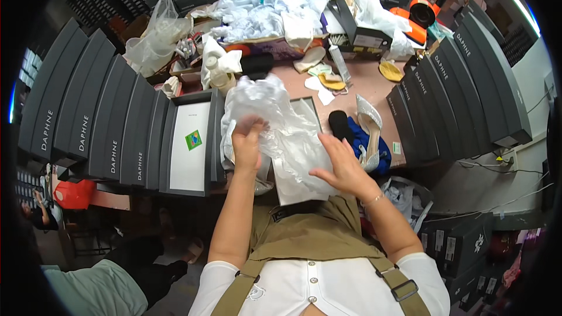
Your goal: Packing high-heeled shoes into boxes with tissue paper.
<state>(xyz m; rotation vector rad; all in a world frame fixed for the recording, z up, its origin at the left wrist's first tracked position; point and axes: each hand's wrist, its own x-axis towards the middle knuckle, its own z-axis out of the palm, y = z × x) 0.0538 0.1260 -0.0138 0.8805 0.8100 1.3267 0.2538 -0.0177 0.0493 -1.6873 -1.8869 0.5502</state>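
White tissue paper (298, 152) lies crumpled over an open shoebox (308, 104) in front of me, its far end raised and blurred. My left hand (248, 146) is closed on the paper's left side, its fingertips partly smeared. Over the right side of the sheet, my right hand (346, 168) lies with fingers spread, touching the paper and gripping nothing. A glittery silver high-heeled shoe (370, 126) rests on blue cloth (381, 155) to the right. Below my left hand, part of another silver shoe (263, 186) shows at the table's near edge, mostly hidden.
Dark shoeboxes (96, 105) stand in a row at left, beside an open white-lined box (188, 140). More boxes (468, 76) lean at right. A tissue heap (263, 14), a bottle (219, 76) and an orange tool (418, 14) occupy the back. A person (105, 284) is at lower left.
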